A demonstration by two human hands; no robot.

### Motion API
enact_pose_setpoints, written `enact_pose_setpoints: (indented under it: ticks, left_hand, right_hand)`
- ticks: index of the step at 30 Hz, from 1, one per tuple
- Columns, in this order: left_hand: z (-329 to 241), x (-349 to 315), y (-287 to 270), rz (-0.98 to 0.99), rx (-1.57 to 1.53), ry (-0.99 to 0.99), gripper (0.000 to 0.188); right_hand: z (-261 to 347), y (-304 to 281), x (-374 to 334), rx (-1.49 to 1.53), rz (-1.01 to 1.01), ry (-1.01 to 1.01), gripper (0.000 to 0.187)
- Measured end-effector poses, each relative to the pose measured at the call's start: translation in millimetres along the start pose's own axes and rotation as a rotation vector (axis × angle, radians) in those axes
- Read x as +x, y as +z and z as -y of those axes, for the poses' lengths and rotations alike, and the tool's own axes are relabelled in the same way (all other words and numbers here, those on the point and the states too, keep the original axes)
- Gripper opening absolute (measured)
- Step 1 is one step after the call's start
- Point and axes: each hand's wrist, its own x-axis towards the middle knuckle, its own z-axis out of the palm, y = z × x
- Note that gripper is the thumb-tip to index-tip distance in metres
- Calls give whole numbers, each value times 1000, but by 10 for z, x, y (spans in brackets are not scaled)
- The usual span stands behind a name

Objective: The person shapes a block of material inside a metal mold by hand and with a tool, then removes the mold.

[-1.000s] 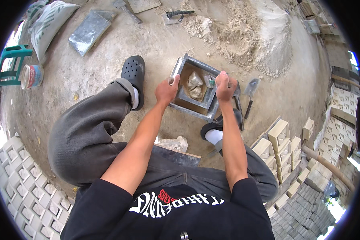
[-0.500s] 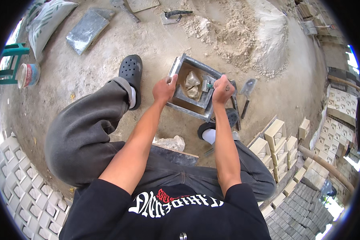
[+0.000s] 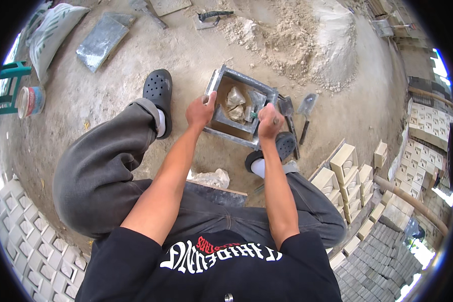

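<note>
Fingers of left hand [image 3: 200, 111] and right hand [image 3: 270, 122] curled tight on metal mould [image 3: 236, 128] rim.

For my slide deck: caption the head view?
Seated person's left hand and right hand grip a square metal mould on sandy ground.

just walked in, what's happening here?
A person sits low on sandy ground, gripping a square metal mould frame between their feet. The left hand holds its left wall, the right hand its right corner. Pale lumps sit inside. Two trowels lie just right of it, a sand pile behind, and cast blocks stacked to the right.
</note>
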Motion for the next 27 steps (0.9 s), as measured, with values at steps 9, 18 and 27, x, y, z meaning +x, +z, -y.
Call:
enact_pose_setpoints:
  ticks: [9, 18, 27]
  left_hand:
    - [-37, 35, 0, -31, -32, 9, 64]
    - [-23, -4, -62, 9, -18, -19, 63]
    - [74, 1, -28, -16, -4, -11, 63]
  right_hand:
    - [67, -12, 211, 157, 75, 76, 45]
    - [123, 73, 154, 46, 100, 74, 46]
    - [177, 74, 125, 50, 244, 58, 46]
